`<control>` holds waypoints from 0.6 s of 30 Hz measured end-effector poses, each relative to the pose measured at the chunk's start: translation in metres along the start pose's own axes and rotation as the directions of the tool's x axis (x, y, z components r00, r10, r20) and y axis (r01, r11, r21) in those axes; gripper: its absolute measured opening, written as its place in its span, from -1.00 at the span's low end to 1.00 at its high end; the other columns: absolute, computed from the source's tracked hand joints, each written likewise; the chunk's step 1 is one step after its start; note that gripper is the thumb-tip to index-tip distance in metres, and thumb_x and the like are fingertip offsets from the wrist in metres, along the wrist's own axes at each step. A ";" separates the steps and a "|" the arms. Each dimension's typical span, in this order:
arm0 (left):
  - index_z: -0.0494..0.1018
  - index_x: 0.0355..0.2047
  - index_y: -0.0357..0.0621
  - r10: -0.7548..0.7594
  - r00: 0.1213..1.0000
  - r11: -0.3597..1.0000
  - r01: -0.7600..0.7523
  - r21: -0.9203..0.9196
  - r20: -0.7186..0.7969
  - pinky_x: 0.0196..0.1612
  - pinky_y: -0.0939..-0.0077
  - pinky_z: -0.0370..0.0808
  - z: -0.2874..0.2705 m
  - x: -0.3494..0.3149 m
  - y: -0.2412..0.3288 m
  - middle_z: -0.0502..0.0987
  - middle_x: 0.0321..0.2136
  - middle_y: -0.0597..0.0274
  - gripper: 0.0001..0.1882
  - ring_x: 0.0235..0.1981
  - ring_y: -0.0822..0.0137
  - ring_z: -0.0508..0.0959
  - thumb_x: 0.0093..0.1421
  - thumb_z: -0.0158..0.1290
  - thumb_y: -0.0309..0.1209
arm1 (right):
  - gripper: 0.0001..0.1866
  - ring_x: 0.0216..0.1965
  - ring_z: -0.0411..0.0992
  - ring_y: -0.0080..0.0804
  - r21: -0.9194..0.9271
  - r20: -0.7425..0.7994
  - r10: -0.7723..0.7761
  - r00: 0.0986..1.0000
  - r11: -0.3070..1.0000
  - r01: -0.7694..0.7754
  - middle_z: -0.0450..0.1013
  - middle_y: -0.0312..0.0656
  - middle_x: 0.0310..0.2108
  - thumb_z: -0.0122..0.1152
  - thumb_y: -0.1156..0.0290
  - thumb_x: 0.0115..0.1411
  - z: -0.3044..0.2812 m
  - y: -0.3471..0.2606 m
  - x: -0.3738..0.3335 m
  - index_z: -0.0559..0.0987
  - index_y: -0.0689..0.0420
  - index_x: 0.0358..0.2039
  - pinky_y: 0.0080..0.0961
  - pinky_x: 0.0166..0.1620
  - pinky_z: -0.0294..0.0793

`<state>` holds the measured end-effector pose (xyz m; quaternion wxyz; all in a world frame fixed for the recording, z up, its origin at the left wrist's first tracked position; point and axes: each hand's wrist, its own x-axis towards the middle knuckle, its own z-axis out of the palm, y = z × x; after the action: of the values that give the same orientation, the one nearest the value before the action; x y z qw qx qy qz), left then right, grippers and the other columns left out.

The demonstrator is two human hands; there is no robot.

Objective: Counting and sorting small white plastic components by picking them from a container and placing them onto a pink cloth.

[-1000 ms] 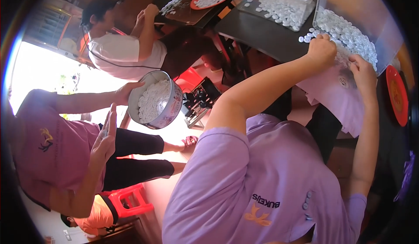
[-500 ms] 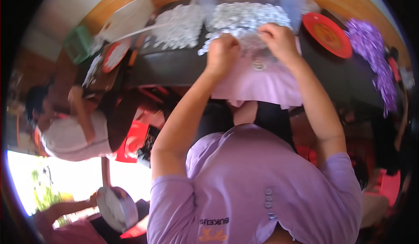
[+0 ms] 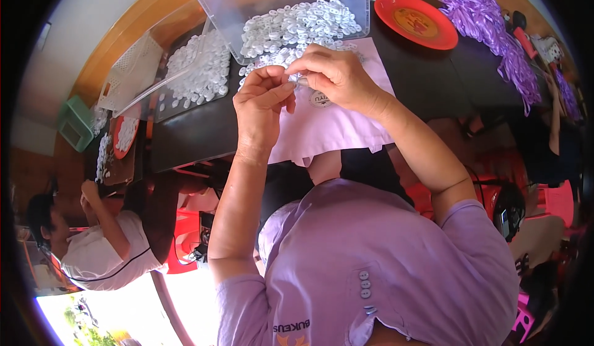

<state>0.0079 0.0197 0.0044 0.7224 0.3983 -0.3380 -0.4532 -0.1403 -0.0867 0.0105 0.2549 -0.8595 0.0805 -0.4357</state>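
My left hand and my right hand meet above a pink cloth at the table's near edge. Both are closed, thumb against fingers. A small white plastic piece shows between the fingertips, mostly covered by them. Just beyond, many small white oval pieces with holes fill the floor of a clear plastic box tipped toward me. Some spill over its front edge onto the cloth.
On the dark table, a red plate and a heap of purple ribbon lie to the right. Leftward are another pile of white pieces, a white basket and a green basket. A person works at far left.
My hands were apart over the pieces and cloth; now they have come together nearer me, with a small white piece at the fingertips. The view has shifted too.
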 end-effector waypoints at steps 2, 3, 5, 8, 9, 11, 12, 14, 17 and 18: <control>0.40 -0.22 -0.32 -0.021 1.000 1.000 0.021 -0.019 -0.003 -0.52 0.51 0.40 -0.001 -0.001 -0.001 0.50 -0.40 0.15 -0.78 -0.52 0.35 0.50 0.11 0.09 -0.71 | -0.74 -0.47 0.41 -0.43 0.035 0.027 -0.008 1.000 0.999 0.007 0.41 -0.26 -0.45 0.16 0.74 0.04 0.002 0.003 -0.001 0.59 0.17 -0.27 -0.52 -0.38 0.39; 0.40 -0.21 -0.32 -0.039 0.999 0.999 0.039 -0.035 -0.006 -0.52 0.51 0.40 0.000 -0.001 -0.001 0.50 -0.40 0.13 -0.78 -0.53 0.34 0.50 0.12 0.08 -0.70 | -0.75 -0.47 0.40 -0.43 0.062 0.017 -0.041 0.999 0.997 0.040 0.41 -0.26 -0.46 0.17 0.73 0.05 0.004 0.006 -0.002 0.59 0.17 -0.26 -0.52 -0.38 0.39; 0.40 -0.21 -0.32 -0.076 0.997 0.995 0.075 -0.066 -0.007 -0.52 0.52 0.41 0.001 -0.003 0.000 0.51 -0.40 0.12 -0.79 -0.53 0.34 0.50 0.13 0.10 -0.68 | -0.76 -0.47 0.39 -0.43 0.084 0.006 -0.070 0.998 0.994 0.069 0.41 -0.26 -0.46 0.17 0.72 0.06 0.006 0.011 -0.003 0.58 0.17 -0.26 -0.51 -0.38 0.38; 0.41 -0.21 -0.33 -0.112 0.994 0.992 0.113 -0.059 0.012 -0.52 0.54 0.41 -0.001 -0.002 -0.001 0.53 -0.41 0.11 -0.80 -0.54 0.35 0.51 0.14 0.13 -0.63 | -0.83 -0.45 0.39 -0.40 0.141 0.019 -0.089 0.996 0.986 0.086 0.40 -0.24 -0.46 0.18 0.68 0.09 0.007 0.015 -0.002 0.56 0.19 -0.29 -0.49 -0.39 0.38; 0.41 -0.22 -0.33 -0.115 0.993 0.993 0.116 -0.022 0.035 -0.53 0.55 0.41 -0.002 -0.001 -0.003 0.54 -0.42 0.11 -0.80 -0.55 0.37 0.51 0.15 0.14 -0.60 | -0.85 -0.45 0.44 -0.30 0.120 0.041 -0.074 0.996 0.990 0.069 0.45 -0.24 -0.42 0.18 0.61 0.10 0.007 0.016 -0.001 0.56 0.13 -0.30 -0.41 -0.39 0.41; 0.42 -0.23 -0.33 -0.094 0.996 0.995 0.094 0.042 0.008 -0.53 0.54 0.40 0.000 -0.001 -0.003 0.54 -0.43 0.12 -0.81 -0.55 0.37 0.50 0.16 0.14 -0.56 | -0.86 -0.44 0.50 -0.21 0.096 0.064 -0.053 0.997 0.994 0.047 0.50 -0.24 -0.38 0.17 0.54 0.10 0.006 0.015 0.000 0.55 0.07 -0.30 -0.34 -0.40 0.44; 0.43 -0.24 -0.32 -0.067 0.998 0.992 0.069 0.108 -0.020 -0.54 0.54 0.39 0.000 -0.002 -0.003 0.53 -0.45 0.13 -0.82 -0.56 0.38 0.49 0.18 0.15 -0.52 | -0.88 -0.43 0.49 -0.16 0.089 0.085 -0.014 0.996 0.996 0.006 0.50 -0.21 -0.39 0.16 0.54 0.11 0.007 0.013 0.000 0.53 0.10 -0.31 -0.29 -0.39 0.43; 0.44 -0.24 -0.32 -0.061 0.998 0.992 0.064 0.113 -0.030 -0.53 0.55 0.39 -0.001 0.001 -0.004 0.54 -0.44 0.13 -0.82 -0.57 0.39 0.49 0.18 0.15 -0.52 | -0.90 -0.42 0.49 -0.12 0.079 0.108 0.031 0.994 0.996 -0.039 0.50 -0.19 -0.39 0.15 0.53 0.11 0.009 0.007 0.001 0.52 0.12 -0.32 -0.25 -0.38 0.43; 0.45 -0.24 -0.31 -0.023 0.999 0.992 0.028 0.122 -0.043 -0.53 0.57 0.38 -0.007 0.004 -0.007 0.55 -0.43 0.15 -0.83 -0.57 0.41 0.48 0.17 0.16 -0.54 | -0.91 -0.39 0.49 -0.06 0.045 0.119 0.098 0.988 0.994 -0.104 0.50 -0.14 -0.40 0.14 0.51 0.12 0.015 0.002 0.003 0.51 0.15 -0.32 -0.21 -0.36 0.42; 0.46 -0.23 -0.31 0.003 0.999 0.992 0.002 0.124 -0.040 -0.53 0.58 0.38 -0.007 0.004 -0.008 0.55 -0.43 0.16 -0.82 -0.56 0.43 0.48 0.16 0.16 -0.55 | -0.90 -0.38 0.49 -0.06 0.036 0.115 0.095 0.989 0.994 -0.100 0.50 -0.14 -0.40 0.14 0.51 0.12 0.015 0.002 0.003 0.51 0.15 -0.31 -0.21 -0.35 0.42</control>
<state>0.0119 0.0157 -0.0053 0.7031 0.4514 -0.3508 -0.4229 -0.1266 -0.0833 0.0041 0.2980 -0.8724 0.0988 -0.3748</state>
